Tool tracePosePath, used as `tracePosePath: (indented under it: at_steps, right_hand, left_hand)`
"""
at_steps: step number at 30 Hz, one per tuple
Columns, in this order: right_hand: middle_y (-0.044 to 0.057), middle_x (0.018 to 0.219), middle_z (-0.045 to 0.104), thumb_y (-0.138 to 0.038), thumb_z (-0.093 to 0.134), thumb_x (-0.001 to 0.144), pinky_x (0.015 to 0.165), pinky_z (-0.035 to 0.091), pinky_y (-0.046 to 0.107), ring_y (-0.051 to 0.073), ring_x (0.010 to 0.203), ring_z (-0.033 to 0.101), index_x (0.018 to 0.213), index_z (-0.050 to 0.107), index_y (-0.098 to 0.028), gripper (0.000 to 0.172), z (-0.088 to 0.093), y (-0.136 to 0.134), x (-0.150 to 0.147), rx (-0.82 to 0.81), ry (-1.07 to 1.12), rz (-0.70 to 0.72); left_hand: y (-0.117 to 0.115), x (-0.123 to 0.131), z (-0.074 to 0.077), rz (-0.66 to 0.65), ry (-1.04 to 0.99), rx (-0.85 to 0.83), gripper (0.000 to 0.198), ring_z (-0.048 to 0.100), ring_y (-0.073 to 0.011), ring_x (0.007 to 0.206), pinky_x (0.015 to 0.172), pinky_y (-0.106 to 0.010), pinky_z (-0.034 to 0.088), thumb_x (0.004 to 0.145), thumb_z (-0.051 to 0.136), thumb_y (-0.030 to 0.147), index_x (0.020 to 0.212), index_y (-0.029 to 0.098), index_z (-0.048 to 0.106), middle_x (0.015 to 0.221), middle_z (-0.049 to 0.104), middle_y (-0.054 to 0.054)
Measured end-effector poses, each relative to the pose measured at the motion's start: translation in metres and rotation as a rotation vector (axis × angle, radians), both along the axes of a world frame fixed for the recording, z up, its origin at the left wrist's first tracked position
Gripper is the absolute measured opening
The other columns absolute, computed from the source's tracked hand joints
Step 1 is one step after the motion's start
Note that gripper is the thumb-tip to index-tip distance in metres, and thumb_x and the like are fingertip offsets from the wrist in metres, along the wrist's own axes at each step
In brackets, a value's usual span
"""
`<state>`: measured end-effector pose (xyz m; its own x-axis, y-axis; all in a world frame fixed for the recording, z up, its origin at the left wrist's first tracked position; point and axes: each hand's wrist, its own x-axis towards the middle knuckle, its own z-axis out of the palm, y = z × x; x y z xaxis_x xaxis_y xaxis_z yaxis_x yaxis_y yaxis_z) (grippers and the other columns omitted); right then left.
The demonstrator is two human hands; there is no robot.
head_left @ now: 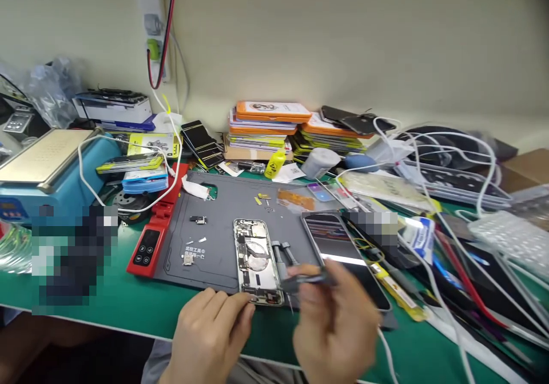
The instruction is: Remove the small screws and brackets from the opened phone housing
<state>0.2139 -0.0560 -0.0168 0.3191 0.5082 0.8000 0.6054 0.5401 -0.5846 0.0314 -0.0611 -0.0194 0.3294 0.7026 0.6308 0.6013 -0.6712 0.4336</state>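
An opened phone (263,261) lies on the grey work mat (180,195), its inner parts and a round coil showing. Curled fingers of my left hand (212,327) hold its lower left corner, the thumb by the bottom edge. My right hand (337,321), somewhat blurred, is closed around a slim dark hand tool (306,280) over the phone's lower right corner; its exact kind is unclear. Just right of the phone lie grey flex cables (285,252). Further right is a phone screen (343,252), glass up. Small parts (198,220) and a metal bracket (187,259) sit left.
A red control strip (148,249) edges the mat's left side. At left stands a blue machine (55,172). Orange boxes (270,112) and a yellow bottle (275,163) are at the back. White cables (429,264) and tools crowd the right side.
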Motion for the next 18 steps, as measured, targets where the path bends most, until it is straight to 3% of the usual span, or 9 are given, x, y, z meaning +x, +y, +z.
tracePosePath:
  at_steps: [2, 4, 6, 9, 12, 18]
  right_hand:
    - [-0.002, 0.086, 0.071, -0.028, 0.070, 0.110, 0.065, 0.063, 0.029, 0.014, 0.065, 0.069, 0.162, 0.060, -0.023, 0.053, 0.005, -0.004, 0.016, -0.052, 0.200, -0.132]
    - [-0.004, 0.081, 0.066, -0.045, 0.072, 0.110, 0.058, 0.053, 0.026, 0.014, 0.062, 0.061, 0.174, 0.044, -0.026, 0.072, 0.011, -0.006, 0.033, -0.336, 0.238, -0.172]
    - [-0.002, 0.082, 0.070, -0.063, 0.071, 0.106, 0.059, 0.051, 0.030, 0.017, 0.063, 0.062, 0.169, 0.050, -0.025, 0.077, 0.015, -0.006, 0.048, -0.553, 0.147, -0.212]
    - [0.001, 0.081, 0.071, -0.077, 0.062, 0.105, 0.064, 0.050, 0.034, 0.020, 0.066, 0.065, 0.142, 0.071, -0.021, 0.068, 0.009, -0.001, 0.059, -0.589, -0.083, -0.333]
    - [0.003, 0.081, 0.072, -0.069, 0.050, 0.114, 0.065, 0.047, 0.033, 0.021, 0.070, 0.066, 0.125, 0.075, -0.019, 0.057, -0.001, 0.004, 0.059, -0.501, -0.351, -0.392]
    - [0.007, 0.087, 0.074, -0.040, 0.058, 0.118, 0.070, 0.045, 0.035, 0.024, 0.080, 0.068, 0.126, 0.074, -0.014, 0.032, -0.006, 0.001, 0.059, -0.378, -0.670, -0.442]
  left_hand:
    - [-0.004, -0.005, 0.004, -0.008, -0.019, -0.042, 0.018, 0.063, -0.0169, 0.065, 0.063, -0.032, 0.048, 0.121, 0.054, 0.023, 0.118, 0.020, 0.072, 0.080, 0.074, 0.002]
    - [-0.009, -0.014, 0.013, 0.016, 0.001, -0.082, 0.019, 0.064, -0.0164, 0.068, 0.066, -0.031, 0.049, 0.122, 0.054, 0.027, 0.126, 0.021, 0.072, 0.081, 0.072, 0.002]
    - [-0.009, -0.029, 0.026, 0.122, 0.059, -0.052, 0.019, 0.067, -0.0181, 0.077, 0.076, -0.032, 0.050, 0.121, 0.057, 0.025, 0.132, 0.023, 0.072, 0.092, 0.076, 0.000]
    - [0.000, -0.053, 0.044, 0.305, 0.212, 0.045, 0.018, 0.070, -0.0239, 0.097, 0.091, -0.037, 0.050, 0.119, 0.061, 0.029, 0.130, 0.023, 0.074, 0.112, 0.078, -0.005]
    - [0.017, -0.069, 0.047, 0.354, 0.376, 0.076, 0.025, 0.068, -0.0278, 0.099, 0.093, -0.041, 0.049, 0.121, 0.055, 0.034, 0.131, 0.021, 0.074, 0.114, 0.076, -0.008]
    - [0.031, -0.072, 0.028, 0.371, 0.492, 0.053, 0.025, 0.067, -0.0293, 0.097, 0.086, -0.042, 0.045, 0.121, 0.056, 0.037, 0.126, 0.021, 0.074, 0.112, 0.076, -0.008]
